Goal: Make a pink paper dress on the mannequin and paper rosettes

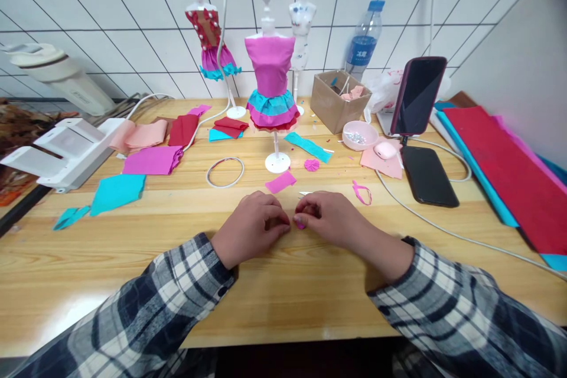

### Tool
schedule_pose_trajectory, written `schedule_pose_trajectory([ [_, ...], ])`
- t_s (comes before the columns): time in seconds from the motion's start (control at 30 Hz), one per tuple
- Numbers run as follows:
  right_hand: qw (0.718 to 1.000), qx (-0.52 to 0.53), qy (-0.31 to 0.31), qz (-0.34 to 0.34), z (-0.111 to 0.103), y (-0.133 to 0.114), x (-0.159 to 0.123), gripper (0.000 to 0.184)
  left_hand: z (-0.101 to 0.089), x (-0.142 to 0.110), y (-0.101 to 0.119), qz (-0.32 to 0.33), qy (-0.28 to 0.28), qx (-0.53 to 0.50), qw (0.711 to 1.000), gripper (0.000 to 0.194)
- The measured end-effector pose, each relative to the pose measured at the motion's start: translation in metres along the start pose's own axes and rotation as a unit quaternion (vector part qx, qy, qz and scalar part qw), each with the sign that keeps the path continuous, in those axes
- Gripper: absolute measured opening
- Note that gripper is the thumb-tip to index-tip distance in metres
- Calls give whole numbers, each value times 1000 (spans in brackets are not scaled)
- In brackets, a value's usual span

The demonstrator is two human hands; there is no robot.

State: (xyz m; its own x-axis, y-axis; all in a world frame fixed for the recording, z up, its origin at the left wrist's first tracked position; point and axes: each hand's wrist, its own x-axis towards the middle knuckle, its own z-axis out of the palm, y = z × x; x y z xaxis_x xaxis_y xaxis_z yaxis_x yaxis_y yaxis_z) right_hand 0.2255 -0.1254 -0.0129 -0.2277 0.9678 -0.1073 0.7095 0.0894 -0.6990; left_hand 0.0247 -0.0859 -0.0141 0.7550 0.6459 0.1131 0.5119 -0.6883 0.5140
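My right hand (pixel 330 218) is closed, thumb and fingers pinching a small magenta piece (pixel 300 225) that looks like crepe paper; most of it is covered by the fingers. Just to its left, my left hand (pixel 252 227) has thumb and forefinger pressed together. Whatever may be between them is too small to make out. The tips of small scissors (pixel 303 193) appear to stick out behind my right hand. Beyond the hands lie a pink strip (pixel 280 182), a pleated pink disc (pixel 312 165) and a thin pink loop (pixel 362 193).
A small dress form (pixel 271 71) in a pink and blue dress stands centrally, two more behind it. A cardboard box (pixel 332 107), bead bowl (pixel 354 139) and phones (pixel 429 176) are at right. Folded coloured sheets (pixel 153 160) and a white stand (pixel 71 159) occupy the left.
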Motion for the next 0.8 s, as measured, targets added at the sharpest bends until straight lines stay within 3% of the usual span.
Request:
schedule_pose_trajectory([
  [0.27, 1000, 11, 13, 7, -1, 2, -1, 13, -4, -2, -2, 35, 20, -9, 999, 13],
  [0.37, 999, -11, 45, 2, -5, 0, -4, 13, -3, -2, -3, 0, 36, -22, 999, 12],
  [0.47, 999, -22, 36, -2, -5, 0, -5, 13, -5, -2, -2, -52, 53, -47, 996, 12],
  [0.6, 997, -24, 68, -9, -9, 3, -4, 12, -7, -2, -1, -64, 51, -46, 996, 12],
  [0.67, 996, -46, 74, -26, -14, 5, -5, 10, -8, -2, -1, -63, 53, -43, 996, 11],
  [0.8, 987, -110, 3, -121, -20, 9, -5, 22, -8, -2, -1, -58, 65, -56, 995, 11],
])
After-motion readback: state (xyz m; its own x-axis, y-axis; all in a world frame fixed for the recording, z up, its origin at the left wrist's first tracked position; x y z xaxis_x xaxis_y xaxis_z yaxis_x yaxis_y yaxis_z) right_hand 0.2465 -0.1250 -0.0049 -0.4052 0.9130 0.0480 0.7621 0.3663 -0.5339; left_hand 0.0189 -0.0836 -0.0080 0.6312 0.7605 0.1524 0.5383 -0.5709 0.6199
